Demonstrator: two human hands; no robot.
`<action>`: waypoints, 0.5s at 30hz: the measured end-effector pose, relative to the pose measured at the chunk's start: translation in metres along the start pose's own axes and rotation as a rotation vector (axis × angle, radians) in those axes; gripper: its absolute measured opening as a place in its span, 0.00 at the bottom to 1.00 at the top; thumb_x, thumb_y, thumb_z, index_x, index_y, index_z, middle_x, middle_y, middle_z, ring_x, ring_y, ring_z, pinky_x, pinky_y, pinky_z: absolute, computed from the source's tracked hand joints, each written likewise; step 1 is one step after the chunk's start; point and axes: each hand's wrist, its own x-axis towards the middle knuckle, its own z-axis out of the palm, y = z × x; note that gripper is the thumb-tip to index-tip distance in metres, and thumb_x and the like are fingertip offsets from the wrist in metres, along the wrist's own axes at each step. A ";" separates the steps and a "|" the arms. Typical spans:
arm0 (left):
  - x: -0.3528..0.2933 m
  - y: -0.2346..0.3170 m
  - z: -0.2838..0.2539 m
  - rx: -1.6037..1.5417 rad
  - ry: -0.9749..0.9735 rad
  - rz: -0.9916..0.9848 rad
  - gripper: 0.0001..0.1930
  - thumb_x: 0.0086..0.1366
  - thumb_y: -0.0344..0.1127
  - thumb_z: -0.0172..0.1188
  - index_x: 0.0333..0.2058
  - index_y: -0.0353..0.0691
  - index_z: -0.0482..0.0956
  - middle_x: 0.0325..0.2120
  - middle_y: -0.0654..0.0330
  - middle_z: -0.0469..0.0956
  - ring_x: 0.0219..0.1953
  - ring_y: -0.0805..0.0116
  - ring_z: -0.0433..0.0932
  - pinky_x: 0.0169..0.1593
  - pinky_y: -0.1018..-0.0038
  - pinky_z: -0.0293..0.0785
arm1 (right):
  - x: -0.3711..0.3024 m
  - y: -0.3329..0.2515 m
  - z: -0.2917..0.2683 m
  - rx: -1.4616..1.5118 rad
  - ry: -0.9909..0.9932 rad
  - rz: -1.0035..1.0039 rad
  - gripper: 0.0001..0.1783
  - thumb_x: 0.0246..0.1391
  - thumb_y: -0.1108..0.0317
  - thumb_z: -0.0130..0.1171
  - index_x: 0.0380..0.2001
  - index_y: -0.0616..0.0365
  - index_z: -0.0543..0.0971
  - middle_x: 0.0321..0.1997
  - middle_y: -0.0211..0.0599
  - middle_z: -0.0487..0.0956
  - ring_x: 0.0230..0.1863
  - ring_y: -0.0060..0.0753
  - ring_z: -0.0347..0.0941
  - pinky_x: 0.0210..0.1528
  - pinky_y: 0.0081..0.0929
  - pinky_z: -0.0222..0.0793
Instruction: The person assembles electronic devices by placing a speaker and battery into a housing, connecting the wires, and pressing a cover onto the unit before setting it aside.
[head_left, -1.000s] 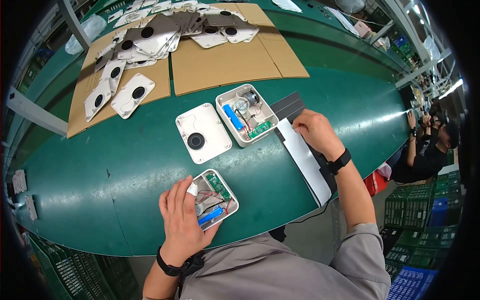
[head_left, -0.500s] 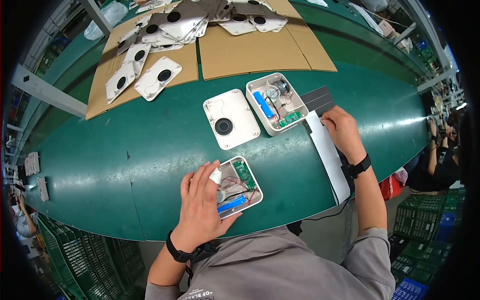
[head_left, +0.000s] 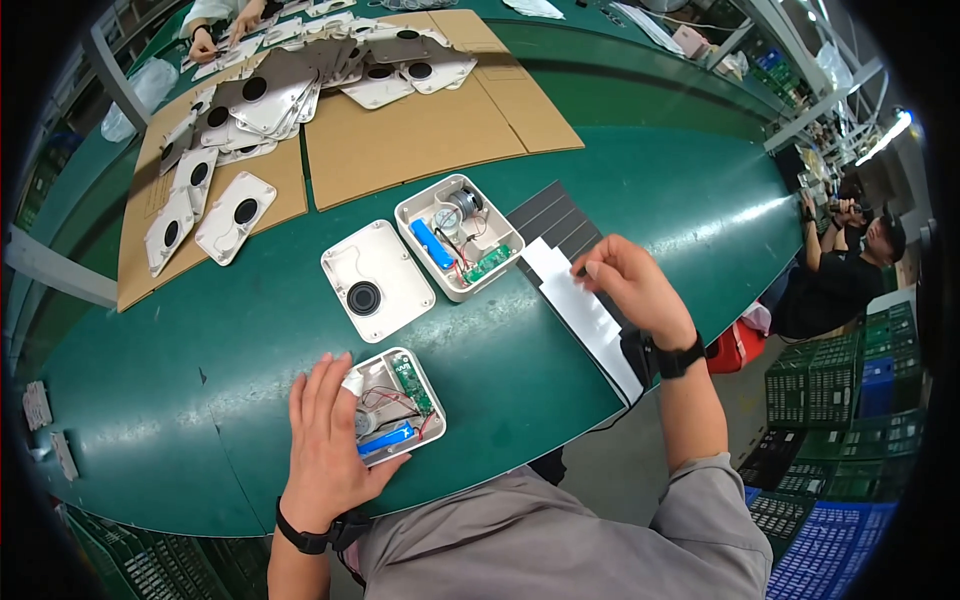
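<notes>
My left hand (head_left: 325, 435) lies over the left side of an open white plastic housing (head_left: 436, 424) near the table's front edge. Its thumb runs along the near wall and its fingers reach across the far left corner, gripping the box. Inside show a green circuit board (head_left: 409, 386), a blue battery cell (head_left: 386, 440) and thin wires. A small white piece (head_left: 352, 381) sits by the fingertips. My right hand (head_left: 635, 290) hovers over a white backing sheet (head_left: 580, 310) beside dark grey strips (head_left: 556, 219). Its fingers are pinched; what they hold, if anything, I cannot make out.
A second open housing (head_left: 461, 287) with parts inside stands beyond mine, beside a white cover (head_left: 357, 315) with a black ring. Many similar covers (head_left: 270, 95) pile on cardboard (head_left: 400, 150). A co-worker's hands (head_left: 230, 30) work at the far left. Crates (head_left: 820, 400) stand at right.
The whole view has turned, so the table's things sit further left. My right hand has lifted off the strips' edge, fingers pinched. My left hand stays on the housing.
</notes>
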 end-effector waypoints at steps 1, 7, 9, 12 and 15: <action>0.004 0.004 -0.007 0.011 -0.003 -0.006 0.60 0.45 0.47 0.83 0.72 0.38 0.55 0.68 0.43 0.66 0.68 0.34 0.66 0.68 0.40 0.58 | -0.007 -0.013 0.007 0.193 -0.033 0.042 0.04 0.69 0.74 0.55 0.39 0.64 0.76 0.42 0.41 0.83 0.39 0.28 0.80 0.44 0.28 0.78; 0.022 0.059 -0.013 -0.418 0.151 -0.079 0.33 0.51 0.42 0.82 0.52 0.35 0.78 0.44 0.49 0.84 0.44 0.50 0.84 0.48 0.59 0.78 | -0.056 -0.082 0.078 0.738 -0.251 0.121 0.03 0.70 0.75 0.56 0.39 0.63 0.76 0.43 0.44 0.83 0.38 0.25 0.80 0.44 0.25 0.78; 0.019 0.071 -0.007 -0.489 0.148 -0.138 0.29 0.53 0.40 0.81 0.50 0.35 0.80 0.39 0.52 0.87 0.38 0.55 0.86 0.43 0.64 0.80 | -0.067 -0.091 0.100 0.840 -0.362 0.134 0.02 0.69 0.76 0.57 0.40 0.63 0.76 0.43 0.44 0.83 0.39 0.25 0.80 0.45 0.25 0.79; 0.018 0.075 0.007 -0.580 0.212 -0.205 0.16 0.55 0.32 0.78 0.40 0.36 0.83 0.28 0.59 0.87 0.26 0.64 0.85 0.32 0.74 0.77 | -0.079 -0.095 0.122 0.917 -0.356 0.068 0.01 0.69 0.78 0.56 0.41 0.65 0.76 0.45 0.43 0.83 0.41 0.23 0.81 0.46 0.24 0.79; 0.009 0.072 0.012 -0.546 0.250 -0.234 0.15 0.55 0.29 0.77 0.39 0.36 0.82 0.28 0.59 0.86 0.26 0.65 0.85 0.30 0.74 0.76 | -0.082 -0.089 0.135 0.851 -0.354 0.026 0.01 0.69 0.80 0.55 0.41 0.65 0.76 0.45 0.43 0.83 0.42 0.23 0.81 0.48 0.24 0.79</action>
